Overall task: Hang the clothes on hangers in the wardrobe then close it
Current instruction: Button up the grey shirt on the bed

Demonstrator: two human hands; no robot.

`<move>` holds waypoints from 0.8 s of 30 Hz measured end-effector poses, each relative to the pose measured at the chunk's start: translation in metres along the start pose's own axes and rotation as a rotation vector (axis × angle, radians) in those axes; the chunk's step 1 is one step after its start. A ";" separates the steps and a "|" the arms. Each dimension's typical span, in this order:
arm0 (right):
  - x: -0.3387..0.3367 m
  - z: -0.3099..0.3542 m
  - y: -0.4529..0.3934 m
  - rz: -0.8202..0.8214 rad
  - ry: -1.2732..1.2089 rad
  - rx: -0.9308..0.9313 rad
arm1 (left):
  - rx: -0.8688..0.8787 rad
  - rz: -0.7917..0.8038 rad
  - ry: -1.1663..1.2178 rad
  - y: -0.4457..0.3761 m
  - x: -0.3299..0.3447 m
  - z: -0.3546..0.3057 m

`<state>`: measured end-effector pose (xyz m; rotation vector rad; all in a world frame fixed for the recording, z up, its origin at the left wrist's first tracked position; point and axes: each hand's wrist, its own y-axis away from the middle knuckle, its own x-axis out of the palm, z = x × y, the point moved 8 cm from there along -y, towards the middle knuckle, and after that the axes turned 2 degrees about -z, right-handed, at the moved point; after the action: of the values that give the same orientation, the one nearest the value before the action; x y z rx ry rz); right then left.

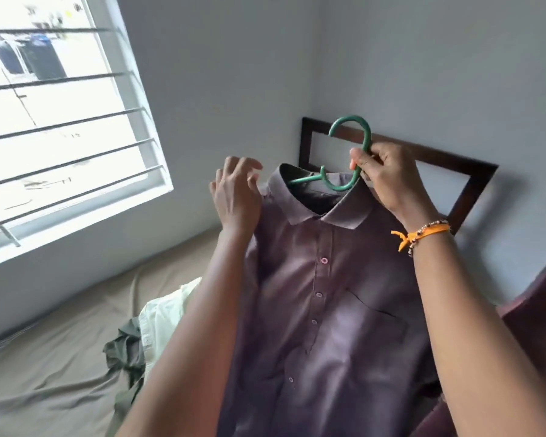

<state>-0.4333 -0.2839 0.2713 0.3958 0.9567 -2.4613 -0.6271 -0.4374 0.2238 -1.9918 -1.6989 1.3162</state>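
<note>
I see the bed (60, 389) spread across the near left, with the barred window (60, 121) above it and bare wall beyond. The purple shirt (328, 310) hangs mid-frame in front of the dark headboard (423, 156); I read no label on it. Pale and olive clothes (145, 335) lie on the bed. My right hand (388, 181) pinches the green hanger (360, 143) at its hook. My left hand (237, 193), fingers loose, rests at the shirt's shoulder.
</note>
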 end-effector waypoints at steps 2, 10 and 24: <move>-0.024 0.013 0.007 -0.068 -0.063 -0.006 | -0.080 -0.124 0.140 0.027 -0.023 -0.028; -0.106 0.070 0.069 -0.236 -0.091 -0.026 | -0.100 0.509 0.358 0.188 0.012 -0.117; -0.220 0.107 0.184 -0.432 0.049 0.046 | 0.043 0.520 0.232 0.293 -0.061 -0.124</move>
<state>-0.1611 -0.4067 0.3379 0.2884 1.1027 -2.8761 -0.3321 -0.5366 0.1324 -2.5481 -1.0802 1.1777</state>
